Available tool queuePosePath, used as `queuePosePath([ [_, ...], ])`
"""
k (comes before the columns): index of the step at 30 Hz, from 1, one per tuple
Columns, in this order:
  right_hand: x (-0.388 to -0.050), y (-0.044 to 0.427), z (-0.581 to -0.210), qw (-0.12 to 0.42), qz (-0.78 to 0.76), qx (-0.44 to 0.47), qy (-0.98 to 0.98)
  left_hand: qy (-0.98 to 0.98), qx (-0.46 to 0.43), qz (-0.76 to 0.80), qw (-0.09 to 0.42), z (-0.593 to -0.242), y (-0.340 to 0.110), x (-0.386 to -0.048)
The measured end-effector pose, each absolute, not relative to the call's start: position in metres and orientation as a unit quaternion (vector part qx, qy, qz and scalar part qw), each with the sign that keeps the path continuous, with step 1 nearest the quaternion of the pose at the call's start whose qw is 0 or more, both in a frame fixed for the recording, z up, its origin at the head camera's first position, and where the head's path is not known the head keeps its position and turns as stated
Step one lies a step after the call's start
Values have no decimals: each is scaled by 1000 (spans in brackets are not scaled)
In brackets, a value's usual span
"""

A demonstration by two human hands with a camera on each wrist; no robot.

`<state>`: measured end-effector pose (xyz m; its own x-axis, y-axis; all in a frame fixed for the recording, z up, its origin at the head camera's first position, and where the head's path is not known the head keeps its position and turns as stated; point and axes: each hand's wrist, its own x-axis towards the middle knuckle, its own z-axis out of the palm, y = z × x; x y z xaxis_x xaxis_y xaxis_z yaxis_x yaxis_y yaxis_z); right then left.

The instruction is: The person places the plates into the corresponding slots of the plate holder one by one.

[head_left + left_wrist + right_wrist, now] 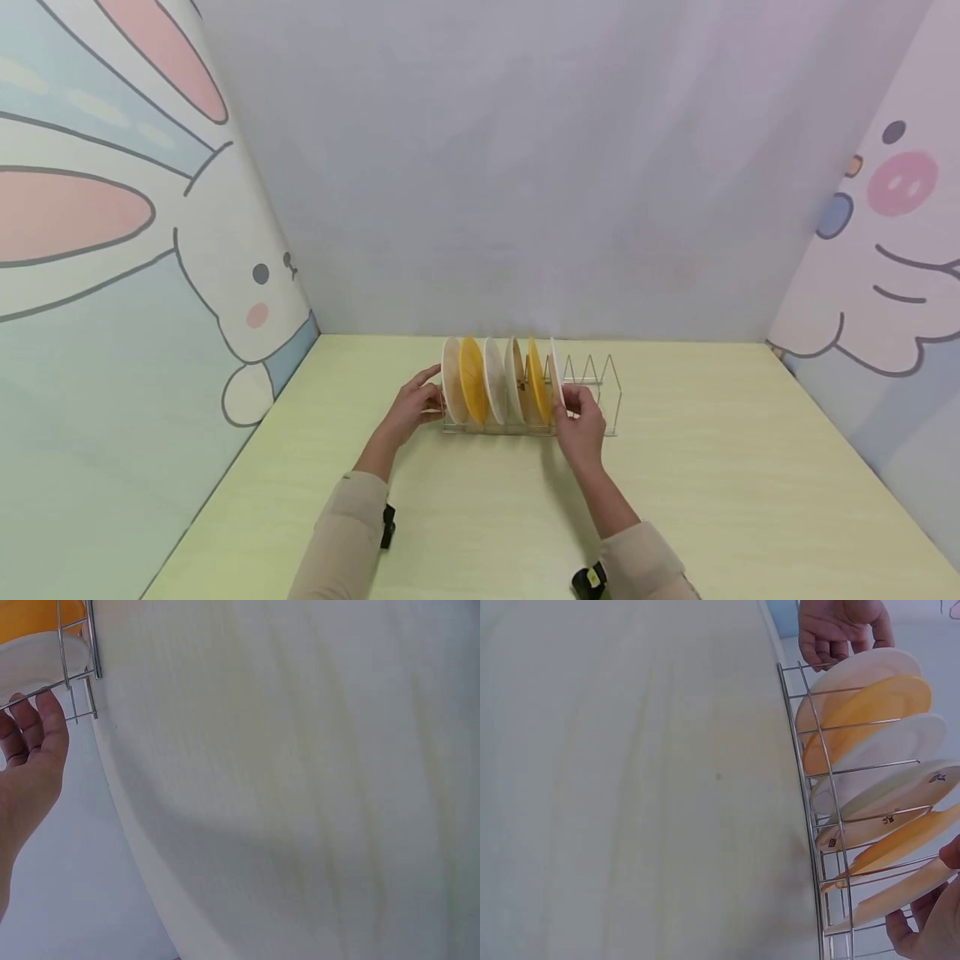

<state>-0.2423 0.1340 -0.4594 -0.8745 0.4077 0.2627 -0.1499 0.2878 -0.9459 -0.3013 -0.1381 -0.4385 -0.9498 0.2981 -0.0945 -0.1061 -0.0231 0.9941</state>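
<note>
A wire dish rack (619,393) stands on the table with several plates upright in its slots. From the left come a white plate (451,383), a yellow plate (472,380), another white one, a pale plate with small dark motifs (889,814), a second yellow plate (536,383) and a white plate (556,367) at the right. My right hand (582,425) pinches that rightmost white plate between thumb and fingers; its lower edge sits among the wires. At the rack's left end, my left hand (408,408) holds the end wire with bent fingers, as the left wrist view shows.
Empty wire slots show at the rack's right end. The pale yellow-green table (750,492) extends on both sides and in front. A grey wall (525,208) rises behind, and cartoon-printed panels (112,400) flank the table.
</note>
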Motion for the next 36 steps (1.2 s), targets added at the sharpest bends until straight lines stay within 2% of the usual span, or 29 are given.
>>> queuePosePath([
  [10, -230, 139, -456, 193, 606, -90, -766, 684, 36, 721, 102, -454, -137, -307],
  [15, -217, 144, -454, 186, 604, -82, -771, 708, 7, 705, 49, -457, -137, -297],
  [23, -200, 189, -432, 214, 515, 62, -828, 744, -2, 666, -45, -447, -128, -272],
  [27, -198, 209, -426, 226, 477, 97, -844, 750, 5, 656, -87, -445, -124, -260],
  [31, -200, 224, -427, 205, 486, 79, -846, 735, 24, 672, -87, -445, -121, -252],
  [36, -206, 236, -433, 126, 512, 41, -848, 726, 66, 684, -32, -448, -118, -245],
])
